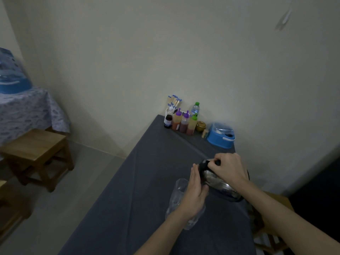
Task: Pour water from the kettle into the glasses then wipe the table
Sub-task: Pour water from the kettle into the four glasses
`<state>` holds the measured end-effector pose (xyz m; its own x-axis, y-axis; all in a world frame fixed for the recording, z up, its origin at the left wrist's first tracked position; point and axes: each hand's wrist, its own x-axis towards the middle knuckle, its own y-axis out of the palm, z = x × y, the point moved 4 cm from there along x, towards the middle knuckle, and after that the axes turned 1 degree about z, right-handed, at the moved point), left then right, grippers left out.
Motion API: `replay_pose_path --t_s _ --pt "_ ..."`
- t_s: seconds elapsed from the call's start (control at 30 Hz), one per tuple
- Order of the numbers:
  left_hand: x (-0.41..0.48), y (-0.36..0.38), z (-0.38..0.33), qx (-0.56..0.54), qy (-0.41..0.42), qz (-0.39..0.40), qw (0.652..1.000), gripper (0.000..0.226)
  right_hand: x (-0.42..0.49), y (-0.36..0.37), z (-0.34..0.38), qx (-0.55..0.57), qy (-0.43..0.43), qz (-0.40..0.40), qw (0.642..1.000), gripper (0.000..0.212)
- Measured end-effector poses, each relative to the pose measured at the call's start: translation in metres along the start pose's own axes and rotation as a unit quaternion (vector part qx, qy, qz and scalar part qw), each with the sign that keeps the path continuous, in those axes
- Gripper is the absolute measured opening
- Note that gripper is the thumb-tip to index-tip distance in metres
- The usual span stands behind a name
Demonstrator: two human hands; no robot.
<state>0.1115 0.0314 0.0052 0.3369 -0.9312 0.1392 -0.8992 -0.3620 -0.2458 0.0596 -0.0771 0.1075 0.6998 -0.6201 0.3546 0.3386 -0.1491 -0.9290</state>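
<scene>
Steel kettle (217, 183), polished body, black lid and handle: tipped toward the clear glass (181, 197) on the grey-clothed table (147, 181), near your edge. Pouring step in hand.

Right hand (229, 171): fingers closed round the kettle's black handle at the top, carrying its weight.

Left hand (195, 194): open and flat, fingers together, palm laid against the kettle's spout side; it clamps nothing. It stands directly in front of the glass, so you cannot see from here whether the palm also touches the rim.

Glass: tall, transparent, upright as far as the blur allows; the water level is probably low, though the hand hides most of it. Only one glass can be made out.

Far end of table, well apart from the work: sauce bottles (184, 122), water bottle (195, 108), chopstick holder (173, 105), blue container (221, 135).

Next move calls for: a slow tilt with the spout kept over the glass mouth, the left hand steadying only. No wiping cloth is visible; wiping not yet begun.
</scene>
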Motion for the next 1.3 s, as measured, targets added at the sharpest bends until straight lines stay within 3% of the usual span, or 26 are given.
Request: replay_pose_path --t_s 0.23,0.47,0.7,1.0,1.13,1.3 --pt "0.005 0.002 -0.015 0.083 0.025 0.029 0.996 0.066 -0.020 -0.009 -0.025 0.097 0.095 -0.014 0.991 0.027" --pt "0.016 0.021 -0.028 0.231 0.086 0.096 0.964 0.063 -0.069 -0.007 -0.063 0.240 0.217 -0.081 0.943 0.033" --pt "0.026 0.062 -0.037 0.378 0.166 0.161 0.896 0.059 -0.124 0.023 -0.112 0.376 0.356 -0.150 0.842 0.038" --pt "0.006 0.144 0.000 0.475 0.153 0.310 0.809 0.059 -0.231 0.085 -0.153 0.456 0.503 -0.159 0.717 0.031" --pt "-0.005 0.177 0.016 0.503 0.147 0.353 0.775 0.060 -0.268 0.106 -0.163 0.488 0.538 -0.169 0.666 0.032" --pt "-0.016 0.208 0.024 0.559 0.174 0.349 0.732 0.061 -0.295 0.116 -0.163 0.544 0.554 -0.194 0.599 0.034"
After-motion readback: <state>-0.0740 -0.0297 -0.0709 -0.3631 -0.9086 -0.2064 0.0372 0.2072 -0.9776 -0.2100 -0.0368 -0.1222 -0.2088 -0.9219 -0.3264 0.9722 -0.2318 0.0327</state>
